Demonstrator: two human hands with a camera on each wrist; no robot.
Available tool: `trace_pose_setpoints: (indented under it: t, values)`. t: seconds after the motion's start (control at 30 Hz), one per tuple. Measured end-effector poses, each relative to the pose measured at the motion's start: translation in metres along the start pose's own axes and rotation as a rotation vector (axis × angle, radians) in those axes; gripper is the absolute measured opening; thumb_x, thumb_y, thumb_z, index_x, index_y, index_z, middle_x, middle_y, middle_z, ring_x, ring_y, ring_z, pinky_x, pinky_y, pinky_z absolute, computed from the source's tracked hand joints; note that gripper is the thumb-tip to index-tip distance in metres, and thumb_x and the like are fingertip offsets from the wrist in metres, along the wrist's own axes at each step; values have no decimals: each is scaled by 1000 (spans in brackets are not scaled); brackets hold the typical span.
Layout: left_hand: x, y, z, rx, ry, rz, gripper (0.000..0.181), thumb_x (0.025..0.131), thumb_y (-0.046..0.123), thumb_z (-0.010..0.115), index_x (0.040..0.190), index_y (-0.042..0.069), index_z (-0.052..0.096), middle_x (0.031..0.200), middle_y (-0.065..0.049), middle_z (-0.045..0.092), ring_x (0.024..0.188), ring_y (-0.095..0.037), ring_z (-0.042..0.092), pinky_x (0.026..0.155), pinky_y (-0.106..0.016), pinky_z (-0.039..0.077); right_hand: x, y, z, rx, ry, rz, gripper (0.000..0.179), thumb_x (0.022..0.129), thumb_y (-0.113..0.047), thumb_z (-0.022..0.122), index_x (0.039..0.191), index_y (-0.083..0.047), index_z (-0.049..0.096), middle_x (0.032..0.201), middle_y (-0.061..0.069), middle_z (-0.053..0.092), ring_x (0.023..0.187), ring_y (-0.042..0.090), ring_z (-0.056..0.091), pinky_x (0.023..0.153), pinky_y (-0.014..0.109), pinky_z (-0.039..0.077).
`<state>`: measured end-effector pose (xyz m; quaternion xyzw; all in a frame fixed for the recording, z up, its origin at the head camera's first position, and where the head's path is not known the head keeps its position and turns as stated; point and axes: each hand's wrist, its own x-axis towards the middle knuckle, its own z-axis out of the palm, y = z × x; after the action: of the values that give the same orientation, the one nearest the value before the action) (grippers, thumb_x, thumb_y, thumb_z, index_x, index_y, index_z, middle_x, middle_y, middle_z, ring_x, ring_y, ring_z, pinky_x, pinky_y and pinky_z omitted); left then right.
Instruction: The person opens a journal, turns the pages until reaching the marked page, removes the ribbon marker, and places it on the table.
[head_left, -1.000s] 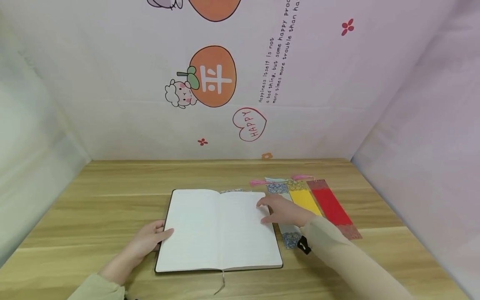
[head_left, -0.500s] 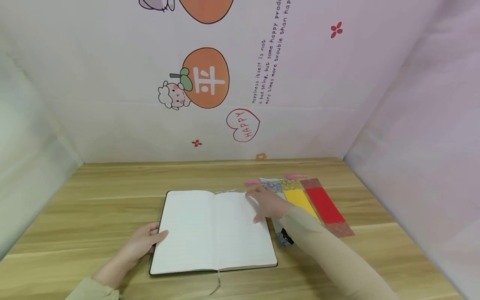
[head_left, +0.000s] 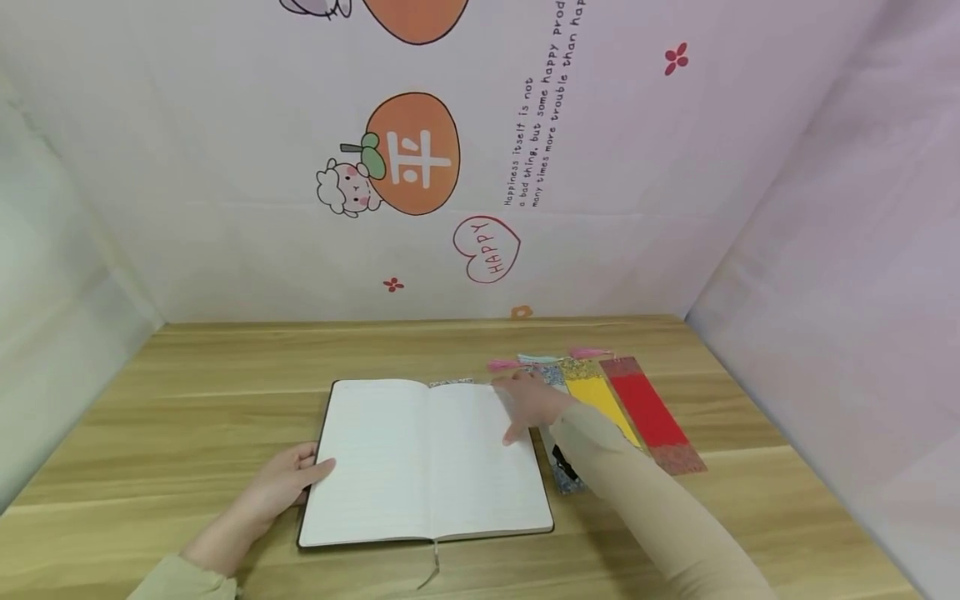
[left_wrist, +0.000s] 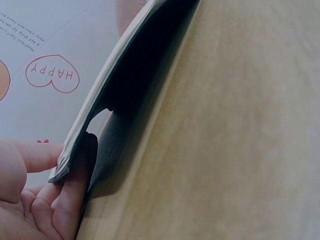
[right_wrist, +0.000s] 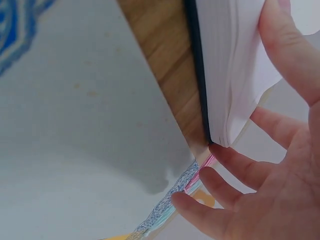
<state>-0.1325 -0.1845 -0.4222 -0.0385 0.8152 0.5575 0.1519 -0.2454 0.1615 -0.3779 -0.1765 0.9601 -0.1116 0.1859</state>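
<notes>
An open notebook (head_left: 375, 458) with a black cover and faintly lined pages lies on the wooden table. At its left edge my left hand (head_left: 281, 483) grips it, thumb on the page and fingers under the cover. The left wrist view shows this cover edge (left_wrist: 75, 145) lifted off the table. Over the notebook's upper right corner is my right hand (head_left: 532, 400), fingers spread. In the right wrist view its thumb (right_wrist: 282, 40) lies along the page and a fingertip touches the corner. Beside it lies a grey bookmark (right_wrist: 75, 125) with blue patterned ends, partly hidden by the arm.
Right of the notebook lie a yellow bookmark (head_left: 600, 400) and a red bookmark (head_left: 652, 408). Pink tassels (head_left: 504, 364) and a pale blue one lie behind them. A patterned strip (head_left: 452, 382) pokes out behind the notebook; a ribbon marker (head_left: 433, 567) hangs from its front.
My right hand has moved left and slightly up to the notebook's upper right corner. My left hand keeps its grip on the left edge. The whole view has shifted slightly.
</notes>
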Motion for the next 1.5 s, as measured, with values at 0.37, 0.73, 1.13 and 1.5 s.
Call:
trace_pose_setpoints:
  t: [0.37,0.73,1.13,1.5]
  values:
    - [1,-1,-1,-14,2,-8,56,97,22,53,135,-14,36,118,-19,64,81,-11,62,70,-31,50,-4,-3,4,-66,93,-30,89,65,-31,87,141,-14,44,141,16,42,136,44,24,105,57,33]
    - [5,-3,0,-52,-26,20,52,97,20,53,132,-15,38,106,-12,68,78,-13,64,68,-31,52,-16,7,12,80,136,-111,80,70,-19,84,139,-10,46,139,10,50,127,31,46,104,47,39]
    - [4,-2,-2,-69,-46,24,50,98,18,51,132,-15,37,105,-12,68,77,-14,64,67,-32,53,-39,20,-1,349,111,-167,69,83,-4,70,143,-2,37,122,17,56,95,20,58,79,33,53]
    - [3,-3,-1,-94,-74,42,49,98,15,50,131,-17,35,104,-12,68,77,-14,65,67,-32,54,-51,18,-8,895,60,-190,65,89,-12,64,146,-15,34,123,18,49,96,21,59,80,37,55]
